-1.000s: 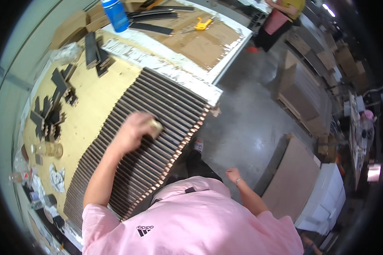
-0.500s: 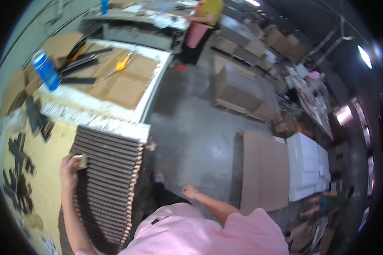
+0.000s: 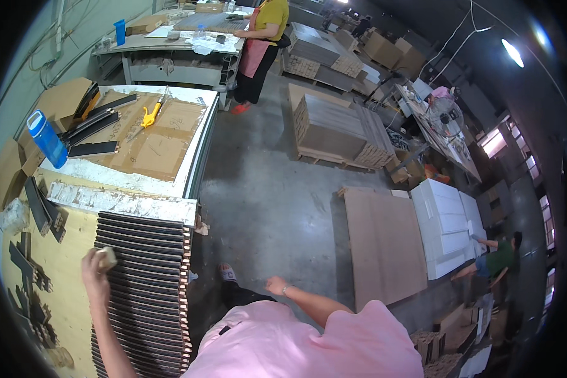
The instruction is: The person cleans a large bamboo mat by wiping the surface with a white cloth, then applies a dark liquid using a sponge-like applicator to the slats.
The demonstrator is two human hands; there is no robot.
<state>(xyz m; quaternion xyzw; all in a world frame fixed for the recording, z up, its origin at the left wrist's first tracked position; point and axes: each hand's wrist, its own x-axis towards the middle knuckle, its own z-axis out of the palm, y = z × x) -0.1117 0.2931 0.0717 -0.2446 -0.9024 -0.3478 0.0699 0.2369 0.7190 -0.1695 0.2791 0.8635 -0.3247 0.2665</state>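
My left hand [image 3: 95, 275] is closed around a small pale yellowish block, perhaps a sponge [image 3: 109, 257]. It is at the left edge of a row of dark strips [image 3: 150, 283] packed side by side on the bench, their light-coloured ends showing on the right. Whether the block touches the strips, I cannot tell. My right hand [image 3: 275, 285] hangs over the floor in front of my body, its fingers curled in and no object visible in them. Loose dark offcuts [image 3: 26, 264] lie on the pale board [image 3: 71, 264] left of the strips.
Beyond the strips, a white-edged table [image 3: 189, 179] carries cardboard, a yellow air gun [image 3: 150, 115], dark strips and a blue bottle [image 3: 48, 140]. A co-worker in a yellow top [image 3: 272, 24] stands farther off. To the right are stacked boards [image 3: 337, 129], a brown panel [image 3: 384, 246] and white boxes [image 3: 440, 227].
The view has shifted, so the benches sit lower and further left, and the picture is sharper. My left hand still holds the block near the strips' left edge. My right hand stays curled.
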